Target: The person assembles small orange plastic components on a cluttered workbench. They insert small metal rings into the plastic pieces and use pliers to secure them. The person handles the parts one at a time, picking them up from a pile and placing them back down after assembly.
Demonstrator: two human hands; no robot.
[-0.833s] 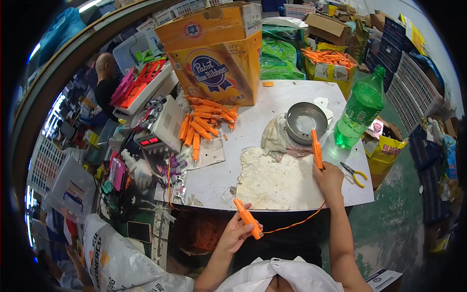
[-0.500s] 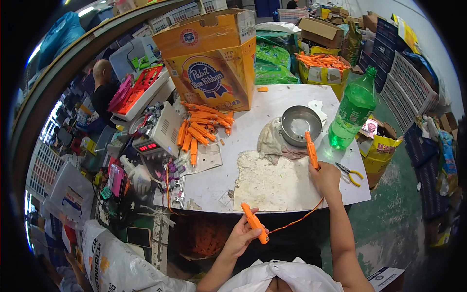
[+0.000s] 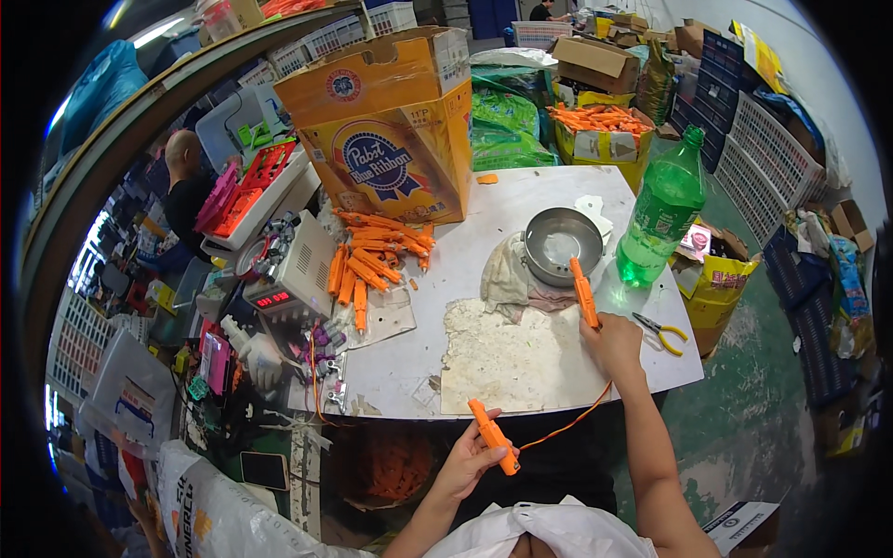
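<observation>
My left hand (image 3: 472, 465) is closed round a slim orange plastic piece (image 3: 494, 437), held tilted just off the near edge of the table. My right hand (image 3: 616, 342) grips another slim orange plastic piece (image 3: 583, 294), its tip pointing up by the near rim of a round metal bowl (image 3: 564, 245). An orange-yellow wire (image 3: 569, 424) runs between the left-hand piece and my right hand; its end there is hidden. The bowl stands on a crumpled cloth (image 3: 505, 279). Below it lies a worn, pale mat (image 3: 512, 358), left of my right hand.
Yellow-handled pliers (image 3: 662, 333) lie right of my right hand, with a green bottle (image 3: 662, 209) behind. A pile of orange pieces (image 3: 377, 251) lies before a tall yellow carton (image 3: 391, 139). A power supply (image 3: 296, 265) with a red display stands at the left edge.
The whole view has shifted slightly, so the table appears a little lower and further left. My left hand has moved slightly right against the table; both grips look the same.
</observation>
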